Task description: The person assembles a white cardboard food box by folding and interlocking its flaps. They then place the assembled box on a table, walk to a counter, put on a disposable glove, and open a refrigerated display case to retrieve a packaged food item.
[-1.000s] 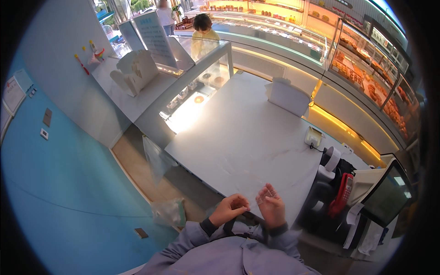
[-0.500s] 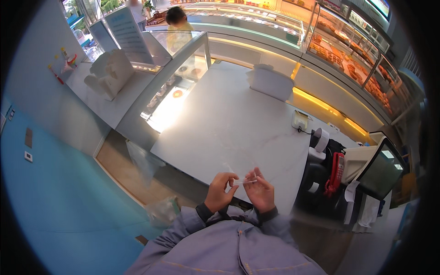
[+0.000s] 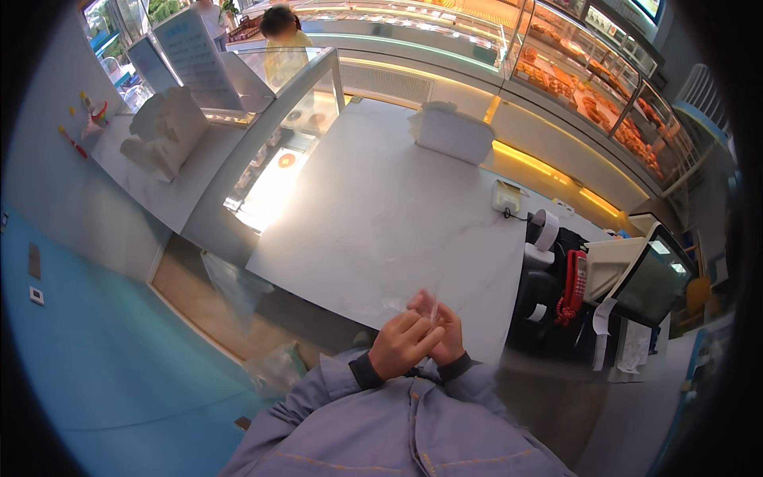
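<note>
Both of my hands are close together over the near edge of the white marbled counter point(image 3: 381, 207). My left hand point(image 3: 401, 343) is closed, its curled fingers crossing in front of the right palm. My right hand point(image 3: 449, 338) is cupped behind it with bent fingers, the fingertips slightly blurred. A thin clear plastic piece point(image 3: 434, 310) glints between the two hands; its full shape is hidden by the fingers. Just beyond my left hand, a faint transparent patch point(image 3: 391, 304) shows on the counter, too indistinct to name.
Right of my hands are a red telephone point(image 3: 572, 285), a receipt printer point(image 3: 542, 238) and a monitor point(image 3: 656, 274). A white paper stack point(image 3: 453, 133) stands at the counter's far edge. A lit glass case point(image 3: 274, 179) is on the left. Beyond, a person in yellow point(image 3: 284, 52) stands near bakery displays.
My hands have come together: the left has moved right, over the right palm, and the right fingers have bent inward. The whole view has shifted slightly.
</note>
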{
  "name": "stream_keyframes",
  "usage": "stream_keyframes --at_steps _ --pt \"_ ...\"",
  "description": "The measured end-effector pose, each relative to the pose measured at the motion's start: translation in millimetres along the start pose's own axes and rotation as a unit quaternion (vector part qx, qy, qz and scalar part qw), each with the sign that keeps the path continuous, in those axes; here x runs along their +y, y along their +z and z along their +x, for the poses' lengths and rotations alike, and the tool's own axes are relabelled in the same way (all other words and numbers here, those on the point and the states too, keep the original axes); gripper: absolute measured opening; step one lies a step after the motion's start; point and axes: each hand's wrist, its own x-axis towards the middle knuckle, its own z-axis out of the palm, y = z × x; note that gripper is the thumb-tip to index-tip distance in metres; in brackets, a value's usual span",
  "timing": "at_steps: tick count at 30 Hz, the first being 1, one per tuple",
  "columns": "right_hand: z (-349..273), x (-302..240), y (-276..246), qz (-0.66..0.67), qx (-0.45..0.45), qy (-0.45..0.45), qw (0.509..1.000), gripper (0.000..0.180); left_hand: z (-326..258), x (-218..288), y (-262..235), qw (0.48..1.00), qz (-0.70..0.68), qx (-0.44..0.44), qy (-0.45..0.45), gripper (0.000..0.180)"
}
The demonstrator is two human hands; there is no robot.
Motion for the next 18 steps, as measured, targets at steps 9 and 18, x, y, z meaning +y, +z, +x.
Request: stream_keyframes --at_steps 9,18 --pt "0.2 1.9 5.5 -0.01 0.048 -0.013 0.999 0.037 -2.6 -13.8 -8.9 0.997 0.066 0.006 -0.034 0.031" --pt "1.1 -1.2 11.1 0.027 0.002 -0.057 0.998 0.04 -14.7 -34.5 -24.4 0.985 0.117 0.031 -0.122 0.024"
